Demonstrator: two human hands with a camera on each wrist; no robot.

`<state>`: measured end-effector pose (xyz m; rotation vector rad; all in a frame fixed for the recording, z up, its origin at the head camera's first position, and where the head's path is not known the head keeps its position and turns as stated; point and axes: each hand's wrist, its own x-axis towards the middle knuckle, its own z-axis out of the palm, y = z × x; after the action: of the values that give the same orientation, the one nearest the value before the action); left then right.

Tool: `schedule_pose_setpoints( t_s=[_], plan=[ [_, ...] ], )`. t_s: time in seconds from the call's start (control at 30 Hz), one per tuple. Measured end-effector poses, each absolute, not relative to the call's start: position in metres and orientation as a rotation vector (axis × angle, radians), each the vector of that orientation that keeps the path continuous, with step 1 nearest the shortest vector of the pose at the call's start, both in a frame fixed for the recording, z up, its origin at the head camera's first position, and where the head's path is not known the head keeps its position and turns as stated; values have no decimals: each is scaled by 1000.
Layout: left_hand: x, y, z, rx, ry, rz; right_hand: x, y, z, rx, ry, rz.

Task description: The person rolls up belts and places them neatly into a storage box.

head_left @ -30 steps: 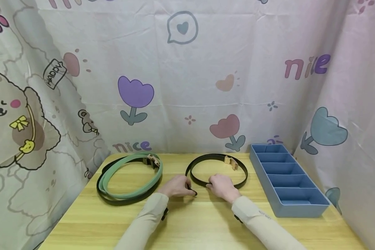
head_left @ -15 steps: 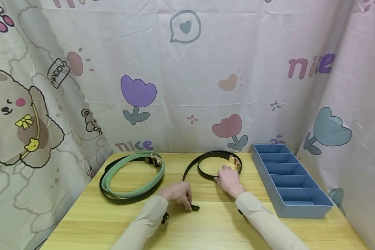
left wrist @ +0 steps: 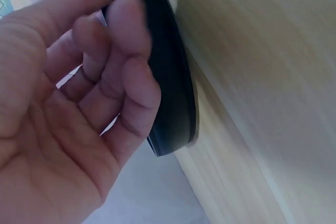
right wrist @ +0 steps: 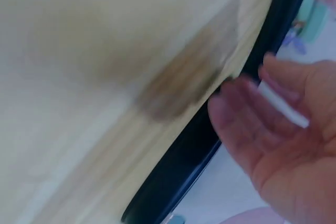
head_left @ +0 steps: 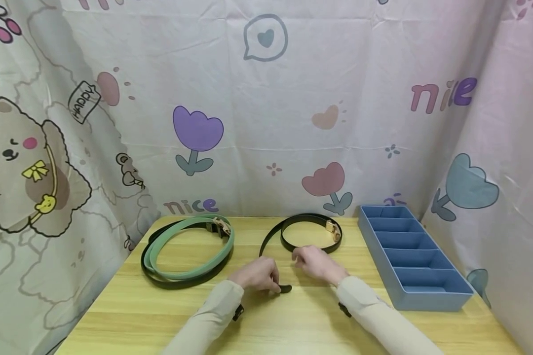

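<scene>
A black belt (head_left: 271,237) with a gold buckle (head_left: 333,230) stands on edge on the wooden table, its buckle part coiled in a ring. The free end curves toward the front left. My left hand (head_left: 259,273) pinches this strap near its tip, which pokes out past the fingers. In the left wrist view, thumb and index finger meet at the black strap (left wrist: 168,77). My right hand (head_left: 317,264) is at the coil's front left side. In the right wrist view its fingertips lie against the belt (right wrist: 184,156), thumb apart from the fingers.
A green belt (head_left: 157,254) and another black belt (head_left: 173,285) lie coiled together at the left. A blue-grey organizer box (head_left: 431,300) with several compartments stands at the right. A printed curtain (head_left: 266,98) hangs behind the table and at both sides.
My left hand drew the belt's free end toward me, then shifted slightly right. The ring became smaller. My right hand moved forward and right, then back left and nearer to me.
</scene>
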<state>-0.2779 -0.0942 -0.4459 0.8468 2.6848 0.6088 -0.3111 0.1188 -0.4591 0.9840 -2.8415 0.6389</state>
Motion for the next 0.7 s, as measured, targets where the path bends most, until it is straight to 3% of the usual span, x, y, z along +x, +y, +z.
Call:
schedule_pose_setpoints(
  t_s=[0.23,0.7],
  plan=[
    [-279,-89,-449,811,2788,552,-291,110,-456,1333,-2875,769],
    [-276,-84,-452,1031,2875,379,-280,112,-464,1339,-2791,652]
  ],
)
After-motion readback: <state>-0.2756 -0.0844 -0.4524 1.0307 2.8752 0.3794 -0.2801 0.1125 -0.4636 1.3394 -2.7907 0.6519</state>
